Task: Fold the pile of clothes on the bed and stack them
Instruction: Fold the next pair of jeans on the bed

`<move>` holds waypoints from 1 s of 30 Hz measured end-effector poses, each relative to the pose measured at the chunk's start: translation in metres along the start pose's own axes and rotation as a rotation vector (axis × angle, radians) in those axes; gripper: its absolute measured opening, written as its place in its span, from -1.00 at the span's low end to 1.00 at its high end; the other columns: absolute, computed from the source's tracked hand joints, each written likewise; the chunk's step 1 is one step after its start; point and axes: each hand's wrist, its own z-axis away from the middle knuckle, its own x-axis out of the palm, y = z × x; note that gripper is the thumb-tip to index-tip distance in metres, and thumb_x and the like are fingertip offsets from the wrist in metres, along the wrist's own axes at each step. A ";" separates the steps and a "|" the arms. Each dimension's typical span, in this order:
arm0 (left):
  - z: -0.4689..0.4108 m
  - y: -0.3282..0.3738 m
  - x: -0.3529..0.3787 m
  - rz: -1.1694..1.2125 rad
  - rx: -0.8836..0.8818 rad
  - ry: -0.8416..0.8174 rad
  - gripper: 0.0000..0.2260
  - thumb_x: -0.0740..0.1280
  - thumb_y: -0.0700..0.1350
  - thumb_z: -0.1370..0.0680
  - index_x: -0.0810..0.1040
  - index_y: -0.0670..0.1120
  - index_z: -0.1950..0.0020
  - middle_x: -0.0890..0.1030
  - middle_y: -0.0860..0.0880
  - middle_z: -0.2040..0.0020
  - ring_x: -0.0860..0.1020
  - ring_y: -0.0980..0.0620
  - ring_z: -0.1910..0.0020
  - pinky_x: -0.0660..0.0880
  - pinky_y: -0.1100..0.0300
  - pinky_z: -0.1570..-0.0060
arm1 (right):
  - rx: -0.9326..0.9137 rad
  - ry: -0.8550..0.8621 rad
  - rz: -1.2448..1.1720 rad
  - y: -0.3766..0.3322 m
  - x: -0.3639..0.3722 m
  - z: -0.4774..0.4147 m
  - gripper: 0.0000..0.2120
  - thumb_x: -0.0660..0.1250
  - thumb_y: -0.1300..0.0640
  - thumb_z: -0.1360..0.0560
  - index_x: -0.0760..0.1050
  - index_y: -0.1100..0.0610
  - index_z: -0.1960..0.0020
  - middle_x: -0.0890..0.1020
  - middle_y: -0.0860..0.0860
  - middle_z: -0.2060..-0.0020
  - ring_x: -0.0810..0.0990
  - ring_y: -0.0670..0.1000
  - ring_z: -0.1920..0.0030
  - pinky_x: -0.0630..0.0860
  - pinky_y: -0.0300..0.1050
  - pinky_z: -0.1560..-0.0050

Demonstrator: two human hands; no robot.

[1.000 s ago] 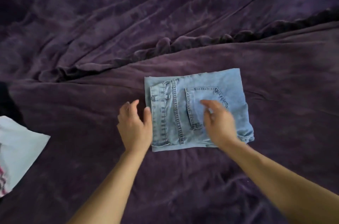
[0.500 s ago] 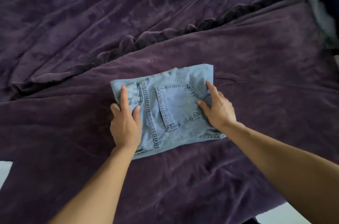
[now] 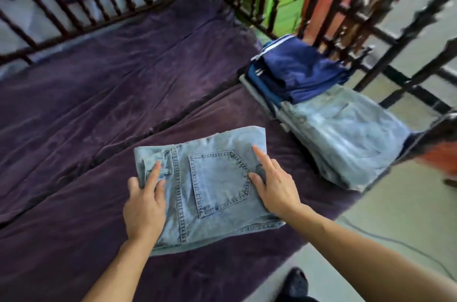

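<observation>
A folded pair of light blue jeans (image 3: 215, 183) lies back pocket up on the purple bedspread (image 3: 99, 108), near the bed's front edge. My left hand (image 3: 144, 202) holds its left edge at the waistband, fingers on top. My right hand (image 3: 274, 185) holds its right edge, index finger stretched out along the denim and the other fingers tucked at the side. To the right stands a stack of folded clothes: navy garments (image 3: 304, 74) beside and partly over folded light denim (image 3: 346, 133).
Dark metal bed rails (image 3: 329, 17) run along the back and right side, close behind the stack. The pale floor (image 3: 408, 215) lies right of the bed, with a thin cable on it. A dark shoe (image 3: 295, 282) shows at the bottom edge.
My head has turned right and up, bringing the stack and the bed rails into view. Both hands moved from patting the jeans to holding its left and right edges.
</observation>
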 end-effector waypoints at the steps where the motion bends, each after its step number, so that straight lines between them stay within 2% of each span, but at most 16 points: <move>1: -0.003 0.026 0.003 0.007 0.037 0.029 -0.62 0.31 -0.12 -0.57 0.45 0.03 -0.39 0.37 -0.16 0.08 0.29 -0.04 0.48 0.35 0.12 0.42 | -0.016 0.025 -0.004 0.014 -0.026 -0.003 -0.37 0.22 -0.09 -0.57 -0.05 -0.28 -0.51 0.48 0.02 -0.11 0.57 0.22 -0.02 0.50 0.11 0.03; 3: -0.009 0.080 0.010 0.031 0.086 0.064 -0.63 0.30 -0.10 -0.57 0.46 0.05 -0.39 0.35 -0.11 0.09 0.30 -0.04 0.47 0.37 0.11 0.41 | -0.031 0.076 -0.025 0.042 -0.077 -0.007 -0.38 0.23 -0.08 -0.58 -0.02 -0.26 -0.52 0.49 0.03 -0.12 0.56 0.19 -0.06 0.50 0.12 -0.02; 6: -0.019 0.159 0.016 0.067 0.173 0.067 -0.64 0.28 -0.08 -0.58 0.45 0.06 -0.39 0.34 -0.08 0.10 0.37 -0.10 0.50 0.46 0.07 0.45 | 0.008 0.157 -0.056 0.083 -0.141 -0.012 -0.39 0.25 -0.07 -0.57 0.03 -0.26 -0.51 0.50 0.01 -0.20 0.53 0.10 -0.16 0.47 0.03 -0.11; 11: -0.054 0.270 0.030 0.030 0.361 -0.036 -0.62 0.25 -0.05 -0.60 0.41 0.10 -0.42 0.37 -0.12 0.06 0.44 -0.17 0.44 0.50 -0.01 0.40 | 0.148 0.292 -0.133 0.139 -0.210 -0.008 -0.35 0.33 -0.01 -0.54 0.09 -0.26 -0.51 0.50 0.04 -0.28 0.50 0.11 -0.24 0.43 0.03 -0.21; 15: -0.096 0.345 0.062 -0.115 0.510 -0.149 -0.63 0.17 0.02 -0.63 0.34 0.15 -0.45 0.38 -0.14 -0.05 0.52 -0.20 0.30 0.38 0.07 0.38 | 0.294 0.363 -0.174 0.180 -0.232 -0.006 -0.34 0.37 0.06 -0.52 0.15 -0.16 -0.52 0.45 0.02 -0.38 0.44 0.10 -0.34 0.41 0.00 -0.25; 18: -0.129 0.396 0.100 -0.200 0.624 -0.216 -0.63 0.17 0.04 -0.63 0.32 0.18 -0.44 0.37 -0.09 -0.07 0.53 -0.17 0.23 0.30 0.11 0.36 | 0.383 0.389 -0.258 0.206 -0.236 -0.008 -0.36 0.37 0.11 -0.52 0.18 -0.12 -0.51 0.48 0.03 -0.36 0.48 0.09 -0.31 0.46 0.02 -0.22; 20: -0.149 0.425 0.131 -0.216 0.693 -0.260 -0.63 0.19 0.04 -0.62 0.32 0.20 -0.43 0.37 -0.09 -0.07 0.55 -0.15 0.20 0.30 0.12 0.34 | 0.450 0.409 -0.320 0.222 -0.233 -0.013 -0.36 0.37 0.15 -0.52 0.19 -0.10 -0.52 0.48 0.07 -0.35 0.50 0.11 -0.29 0.46 0.09 -0.24; 22: -0.167 0.445 0.164 -0.223 0.755 -0.297 -0.62 0.20 0.03 -0.61 0.30 0.21 -0.44 0.38 -0.09 -0.08 0.54 -0.13 0.11 0.35 0.09 0.27 | 0.520 0.372 -0.306 0.233 -0.226 -0.024 -0.37 0.36 0.14 -0.53 0.18 -0.07 -0.52 0.47 0.10 -0.35 0.49 0.14 -0.28 0.44 0.06 -0.24; 24: -0.186 0.455 0.198 -0.296 0.759 -0.320 -0.60 0.19 0.02 -0.61 0.29 0.20 -0.45 0.38 -0.09 -0.16 0.47 -0.12 -0.08 0.38 -0.01 0.02 | 0.581 0.120 -0.100 0.246 -0.220 -0.036 -0.41 0.29 0.00 -0.55 0.15 -0.09 -0.52 0.49 0.07 -0.34 0.50 0.15 -0.25 0.46 -0.02 -0.15; 26: -0.199 0.454 0.226 -0.408 0.711 -0.305 -0.60 0.16 0.05 -0.61 0.25 0.18 -0.46 0.31 -0.14 -0.37 0.29 -0.16 -0.34 0.23 -0.10 -0.26 | 0.583 -0.109 0.251 0.256 -0.219 -0.045 -0.52 0.18 -0.15 -0.57 0.20 -0.13 -0.45 0.56 0.03 -0.22 0.58 0.16 -0.10 0.50 -0.04 0.03; 27: -0.202 0.452 0.237 -0.428 0.697 -0.313 -0.59 0.13 0.09 -0.62 0.22 0.19 -0.48 0.21 -0.14 -0.47 0.16 -0.17 -0.44 0.13 -0.15 -0.35 | 0.568 -0.116 0.381 0.261 -0.223 -0.049 -0.56 0.16 -0.17 -0.56 0.27 -0.11 -0.40 0.59 0.01 -0.13 0.60 0.16 -0.02 0.51 -0.03 0.11; 29: -0.201 0.442 0.256 -0.397 0.724 -0.360 -0.54 0.04 0.19 -0.62 0.11 0.22 -0.52 0.04 -0.10 -0.57 -0.05 -0.17 -0.53 -0.06 -0.25 -0.41 | 0.464 0.054 0.516 0.274 -0.225 -0.057 -0.58 0.24 -0.14 -0.52 0.44 -0.02 -0.32 0.59 0.04 -0.01 0.59 0.18 0.07 0.51 0.00 0.21; 30: -0.200 0.435 0.264 -0.381 0.735 -0.399 -0.52 -0.01 0.23 -0.61 0.03 0.24 -0.53 -0.02 -0.07 -0.58 -0.11 -0.16 -0.54 -0.13 -0.28 -0.41 | 0.386 0.162 0.541 0.279 -0.223 -0.062 -0.57 0.26 -0.13 -0.50 0.50 0.03 -0.30 0.59 0.08 -0.02 0.58 0.20 0.04 0.51 0.03 0.18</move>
